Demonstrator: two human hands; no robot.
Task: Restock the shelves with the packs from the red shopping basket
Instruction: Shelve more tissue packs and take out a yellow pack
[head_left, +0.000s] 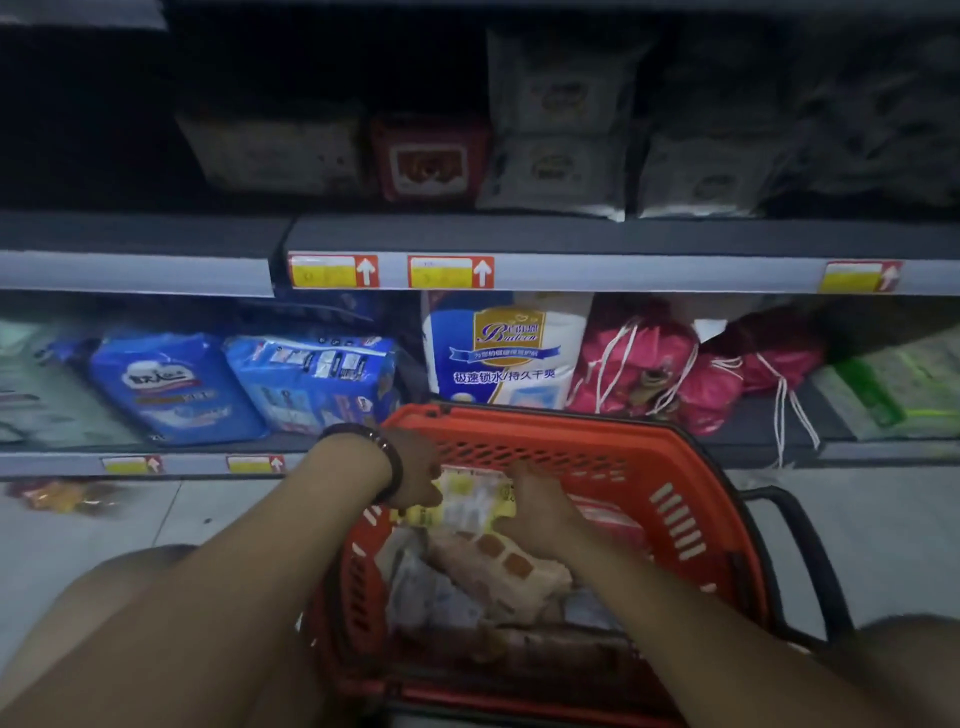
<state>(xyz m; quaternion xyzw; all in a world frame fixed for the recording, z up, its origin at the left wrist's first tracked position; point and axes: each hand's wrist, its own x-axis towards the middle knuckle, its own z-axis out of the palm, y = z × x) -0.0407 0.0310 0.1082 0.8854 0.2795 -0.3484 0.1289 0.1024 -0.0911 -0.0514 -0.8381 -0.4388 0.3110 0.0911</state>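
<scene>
Left hand (415, 475) and right hand (537, 506) seemingly pinch pack (470, 501) ends in basket (675, 452); slick wrap could slip out.

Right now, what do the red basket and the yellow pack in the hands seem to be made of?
The red basket: rigid moulded plastic, matte, with slotted walls. The yellow pack, held by the left hand and right hand: probably thin glossy plastic film, given its sheen; blur leaves it open.

A shop aisle: tiered metal shelves (623, 244) carry yellow-and-red price tags (450, 272) on their edges, stocked with packaged hygiene goods (498, 353), and a red shopping basket (675, 499) stands on the tiled floor (104, 525).
</scene>
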